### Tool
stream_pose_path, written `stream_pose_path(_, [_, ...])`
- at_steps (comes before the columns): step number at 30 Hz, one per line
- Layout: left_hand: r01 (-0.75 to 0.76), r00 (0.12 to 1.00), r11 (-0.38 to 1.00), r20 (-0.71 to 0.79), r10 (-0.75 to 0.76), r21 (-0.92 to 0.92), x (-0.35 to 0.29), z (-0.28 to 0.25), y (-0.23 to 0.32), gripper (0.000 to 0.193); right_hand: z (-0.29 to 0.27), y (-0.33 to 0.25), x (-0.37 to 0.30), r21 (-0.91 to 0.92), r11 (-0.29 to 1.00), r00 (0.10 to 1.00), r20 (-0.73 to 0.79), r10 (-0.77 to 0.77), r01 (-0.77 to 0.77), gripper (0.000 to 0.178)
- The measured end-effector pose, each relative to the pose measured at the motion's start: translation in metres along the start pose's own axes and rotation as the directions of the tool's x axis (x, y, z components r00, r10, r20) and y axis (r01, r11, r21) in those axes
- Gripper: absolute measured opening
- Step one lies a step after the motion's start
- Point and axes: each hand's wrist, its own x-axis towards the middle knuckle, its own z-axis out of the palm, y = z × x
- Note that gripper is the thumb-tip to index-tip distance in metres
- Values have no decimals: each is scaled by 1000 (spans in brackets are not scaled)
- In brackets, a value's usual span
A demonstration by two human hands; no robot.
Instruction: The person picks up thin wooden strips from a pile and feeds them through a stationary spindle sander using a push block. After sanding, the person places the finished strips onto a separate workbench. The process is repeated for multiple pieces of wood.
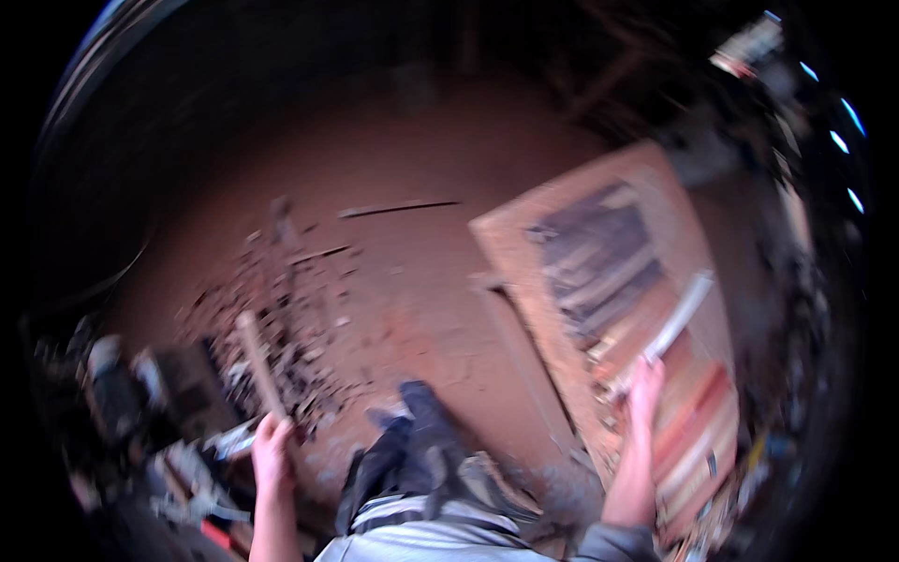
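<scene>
Your left grip (272, 448) holds a stick (257, 356) by its near end above the floor (421, 281); your right grip (643, 382) holds a pale strip (683, 316) over the surface (513, 239). Both look light and stiff, likely steadier held mid-length.
</scene>
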Motion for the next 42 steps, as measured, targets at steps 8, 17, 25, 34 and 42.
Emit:
stream_pose_path(8, [-223, 935, 931, -335, 119, -290, -68, -32, 10, 23, 179, 28, -130, -300, 952, 483, 826, 289, -55, 12])
stream_pose_path(17, [-440, 724, 869, -662, 194, -227, -200, -57, -11, 42, 317, 49, -198, -663, 706, 79, 741, 667, 250, 33])
stream_pose_path(25, [-534, 654, 800, -733, 186, -274, -250, -78, -52, 43, 349, 35, -204, -681, 724, 117, 732, 671, 111, 33])
stream_pose_path(34, [-551, 643, 788, -742, 190, -276, -291, -103, -95, 40, 322, 26, -217, -568, 810, 219, 817, 533, 149, 29])
stream_pose_path(42, [-716, 587, 579, -786, 196, -390, -312, -125, -106, 43, 283, -36, -282, 33, 530, 153, 940, -304, 847, 86])
